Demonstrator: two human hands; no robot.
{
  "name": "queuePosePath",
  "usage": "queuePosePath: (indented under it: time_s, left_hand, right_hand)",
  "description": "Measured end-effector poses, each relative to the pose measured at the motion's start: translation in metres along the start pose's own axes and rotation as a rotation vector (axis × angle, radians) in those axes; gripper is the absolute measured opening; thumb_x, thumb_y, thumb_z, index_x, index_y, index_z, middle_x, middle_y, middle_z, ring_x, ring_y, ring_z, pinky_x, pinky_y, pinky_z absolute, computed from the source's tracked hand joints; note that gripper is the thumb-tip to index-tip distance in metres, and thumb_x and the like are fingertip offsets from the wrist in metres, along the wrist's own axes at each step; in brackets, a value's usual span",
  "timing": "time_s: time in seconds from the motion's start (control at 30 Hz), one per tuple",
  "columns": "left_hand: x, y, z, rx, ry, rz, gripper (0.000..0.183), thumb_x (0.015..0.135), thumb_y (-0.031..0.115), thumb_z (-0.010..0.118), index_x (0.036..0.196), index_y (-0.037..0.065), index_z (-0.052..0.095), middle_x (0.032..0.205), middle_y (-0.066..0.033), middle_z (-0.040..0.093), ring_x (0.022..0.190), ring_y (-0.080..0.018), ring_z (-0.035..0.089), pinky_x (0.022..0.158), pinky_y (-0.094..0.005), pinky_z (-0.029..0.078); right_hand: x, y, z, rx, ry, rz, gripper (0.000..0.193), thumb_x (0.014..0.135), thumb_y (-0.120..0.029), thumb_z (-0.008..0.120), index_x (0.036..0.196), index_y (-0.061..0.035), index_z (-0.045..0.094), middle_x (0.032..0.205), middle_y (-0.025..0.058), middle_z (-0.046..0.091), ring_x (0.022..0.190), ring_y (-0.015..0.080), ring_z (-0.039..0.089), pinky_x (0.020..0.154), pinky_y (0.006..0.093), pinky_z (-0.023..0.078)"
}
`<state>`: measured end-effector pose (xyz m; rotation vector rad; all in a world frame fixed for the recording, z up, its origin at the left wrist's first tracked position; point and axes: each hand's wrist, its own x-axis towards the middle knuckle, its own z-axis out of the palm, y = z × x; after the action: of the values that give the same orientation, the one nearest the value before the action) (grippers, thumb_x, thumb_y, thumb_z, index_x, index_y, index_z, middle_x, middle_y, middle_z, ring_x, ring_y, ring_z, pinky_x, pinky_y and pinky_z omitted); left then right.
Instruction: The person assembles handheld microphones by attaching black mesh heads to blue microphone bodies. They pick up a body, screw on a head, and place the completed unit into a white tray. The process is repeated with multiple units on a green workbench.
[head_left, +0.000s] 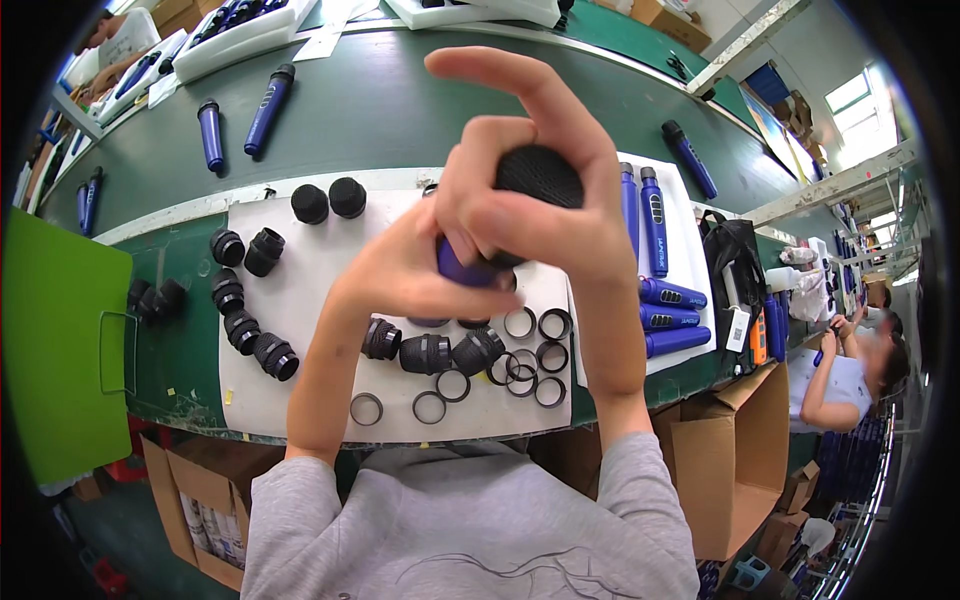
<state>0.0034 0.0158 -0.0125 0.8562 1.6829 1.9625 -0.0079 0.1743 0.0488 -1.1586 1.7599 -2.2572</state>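
Observation:
Above the work table, both my hands close round a microphone. Its black mesh head (540, 175) points up and right, and part of its blue body (463, 268) shows below. My left hand (385, 265) wraps the blue body. Around the mesh head curls my right hand (575, 225), its index finger raised and bent. Underneath, on a pale sheet (300, 400), lie several loose black mesh heads (425, 353) and several thin black rings (429, 422). My fingers hide much of the microphone's middle.
To the right, a white tray (590, 345) holds blue microphone bodies (655, 222), beside a black bag (728, 265). More microphones (268, 110) lie on the dark green belt (400, 110) beyond. Cardboard boxes (735, 450) stand below the edge; a bright green panel (65, 340) is at left. Another person (835, 390) works at right.

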Motion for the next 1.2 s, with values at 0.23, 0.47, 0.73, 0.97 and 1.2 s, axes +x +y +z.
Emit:
queuePosePath:
  time_s: [0.23,0.47,0.73,0.97,1.2]
  left_hand:
    - [0.004,-0.022,0.013,-0.224,-0.326,0.025,0.023,0.070,0.007,0.076,0.088,0.003,0.063,0.070,-0.0021,0.061,0.062,-0.0100,0.060,0.057,-0.0261,0.046]
    - [0.015,-0.020,0.008,0.255,0.484,0.115,0.038,0.073,0.012,0.079,0.106,0.000,0.064,0.087,-0.0102,0.068,0.076,-0.0192,0.065,0.074,-0.0303,0.053]
    - [0.007,-0.014,-0.002,-0.330,-0.335,-0.071,0.021,0.071,0.008,0.077,0.081,0.000,0.060,0.075,-0.0063,0.063,0.059,-0.0155,0.062,0.056,-0.0283,0.050]
    - [0.014,-0.009,0.010,0.240,0.355,-0.030,0.026,0.076,0.014,0.075,0.094,-0.002,0.064,0.076,-0.0057,0.064,0.070,-0.0140,0.062,0.064,-0.0303,0.050]
    - [0.010,-0.010,0.003,0.106,0.182,-0.042,0.033,0.072,0.012,0.077,0.098,-0.002,0.063,0.078,-0.0047,0.065,0.068,-0.0133,0.064,0.061,-0.0273,0.051]
  right_hand:
    - [-0.009,-0.012,0.010,0.219,-0.087,0.075,0.081,0.074,-0.009,0.070,0.139,0.0230,0.032,0.058,0.0026,0.054,0.050,0.0139,0.056,0.052,0.0290,0.053]
    - [0.009,0.016,0.009,-0.207,0.410,0.056,0.048,0.082,-0.004,0.070,0.124,0.0044,0.050,0.074,0.0053,0.067,0.067,0.0107,0.066,0.065,0.0252,0.055]
    - [0.000,-0.008,0.000,0.169,-0.180,0.169,0.078,0.077,-0.011,0.072,0.139,0.0177,0.036,0.061,0.0033,0.056,0.060,0.0161,0.063,0.070,0.0397,0.059]
    - [0.007,0.011,-0.003,-0.197,0.294,0.083,0.047,0.080,-0.004,0.070,0.124,0.0039,0.053,0.072,0.0036,0.067,0.069,0.0117,0.067,0.070,0.0292,0.057]
    - [0.006,0.013,-0.016,0.000,0.036,0.015,0.056,0.079,-0.005,0.068,0.130,0.0093,0.049,0.068,0.0049,0.063,0.064,0.0134,0.065,0.072,0.0334,0.058]
